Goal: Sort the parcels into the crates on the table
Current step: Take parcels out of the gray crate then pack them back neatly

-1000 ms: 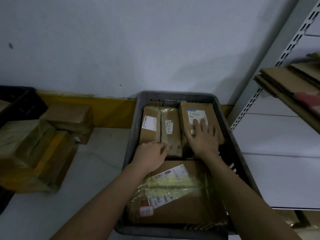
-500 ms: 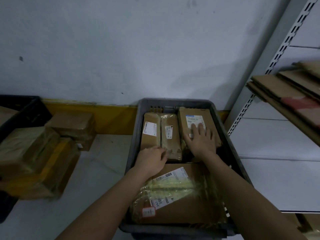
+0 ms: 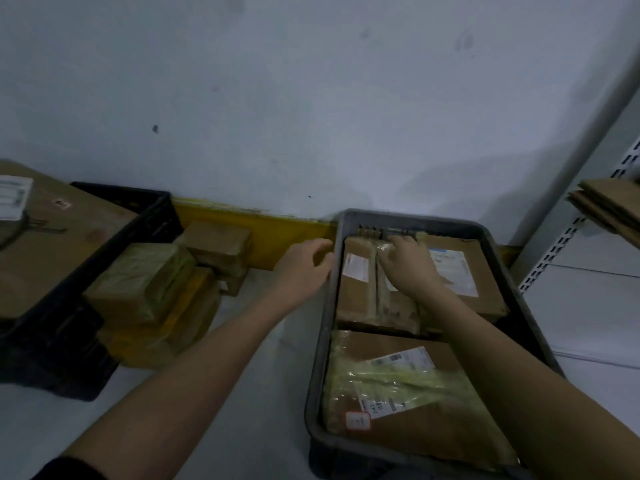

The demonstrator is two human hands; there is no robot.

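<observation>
1. Gripped at its far end by the right hand (image 3: 408, 268) is the narrow taped parcel (image 3: 398, 299), with the fingers curled over the parcel's top edge close to the far wall of the grey crate (image 3: 317, 358).
2. Nothing is held by the left hand (image 3: 304, 268); its fingers are loosely bent and it is seen just outside the left wall of the grey crate, near that crate's far left corner. Whether it touches the rim cannot be told.
3. The taped parcel lies in the far half of the grey crate, between a narrow brown parcel (image 3: 356, 289) against the left wall and a flat labelled parcel (image 3: 464, 271) toward the right wall.
4. The near half of the grey crate is filled by a large parcel (image 3: 398, 393) wrapped partly in yellowish film, with a white label on top.
5. The grey crate is placed at the right end of the table (image 3: 242, 375), against the wall.
6. A black crate (image 3: 138, 216) is seen at the left edge of the table, with a large flat box (image 3: 59, 244) resting in it.
7. Several loose parcels (image 3: 152, 292) are stacked on the table between the two crates, beside the black crate.
8. Flattened cardboard (image 3: 609, 206) is seen on a shelf at the right.
</observation>
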